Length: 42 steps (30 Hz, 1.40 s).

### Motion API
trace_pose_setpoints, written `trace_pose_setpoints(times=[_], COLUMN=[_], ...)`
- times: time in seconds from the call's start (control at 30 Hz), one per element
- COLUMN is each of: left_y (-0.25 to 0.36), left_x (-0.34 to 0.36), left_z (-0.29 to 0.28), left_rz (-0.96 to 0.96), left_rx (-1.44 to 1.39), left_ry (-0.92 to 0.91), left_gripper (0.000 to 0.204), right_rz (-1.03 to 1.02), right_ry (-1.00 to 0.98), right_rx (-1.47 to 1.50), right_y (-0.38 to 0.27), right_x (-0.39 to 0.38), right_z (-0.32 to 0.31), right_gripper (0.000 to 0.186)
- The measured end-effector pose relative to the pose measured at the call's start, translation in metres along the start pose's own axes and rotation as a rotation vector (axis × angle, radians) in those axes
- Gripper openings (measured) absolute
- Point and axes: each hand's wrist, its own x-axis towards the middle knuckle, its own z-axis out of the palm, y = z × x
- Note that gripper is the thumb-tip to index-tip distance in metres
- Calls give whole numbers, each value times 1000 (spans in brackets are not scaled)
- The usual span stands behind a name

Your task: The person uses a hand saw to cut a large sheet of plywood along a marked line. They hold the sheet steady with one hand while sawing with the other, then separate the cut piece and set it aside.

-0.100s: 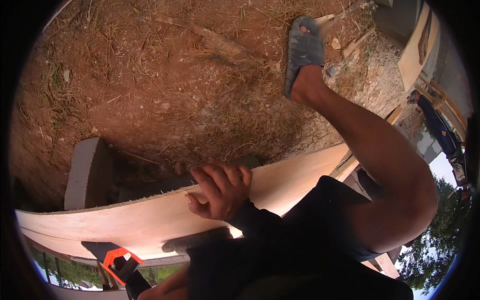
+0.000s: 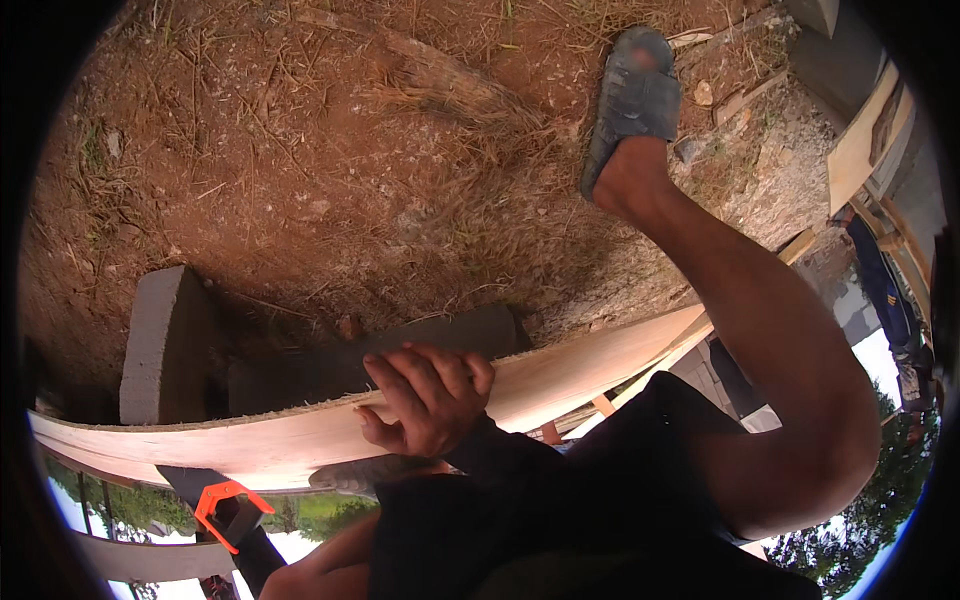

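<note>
A long pale plywood board [image 2: 560, 365] with a splintery far edge runs across in front of me. On it lies my right hand [image 2: 428, 398], fingers bent over the far edge and thumb apart on the face. At the lower left is a handsaw [image 2: 233, 515] with an orange and black handle, its dark blade [image 2: 188, 484] at the board's near side. My left hand [image 2: 242, 522], dark and hard to separate from the grip, appears closed round that handle. Where the blade meets the wood is not clear.
A grey block [image 2: 155, 345] stands beyond the board's left part, with another dark block [image 2: 380, 350] lying nearby. My sandalled foot [image 2: 635, 95] rests on dirt and straw; another sandal [image 2: 350, 475] shows by the near edge. A person's dark-trousered leg [image 2: 885, 285] is at far right.
The whole view has shifted slightly. Against the board, the saw and my left hand have moved a little toward its far edge. My right hand keeps its place on the board.
</note>
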Motion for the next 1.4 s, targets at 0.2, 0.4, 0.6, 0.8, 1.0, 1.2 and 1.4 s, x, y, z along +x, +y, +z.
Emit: trace_pose_setpoints(times=[0.2,0.4,0.6,0.8,1.0,1.2,1.4], left_y=[6,-22,-75,150,135,166,142], left_x=[-9,6,20,-241,-195,-218,-186], left_z=[-2,-20,-44,195,181,175,156], left_rz=[-417,-453,-440,-1655,-1546,-1844,-1837], left_rx=[-1393,-1511,-1603,-2254,-2276,-2202,-2225], left_ry=[-15,-268,-789,-1617,-1615,-1367,-1108], left_gripper=[37,44,62,82,79,82,74], right_rz=[-45,-98,-56,162,263,163,-49], right_ry=[-120,-197,-466,-429,-558,-589,-598], right_rx=[-67,-89,144,21,206,350,208], right_y=[30,43,44,108,111,96,115], right_x=[27,16,-12,7,0,12,3], right_z=[-14,-15,-46,-124,-125,-102,-74], right_gripper=[38,40,43,61,64,62,60])
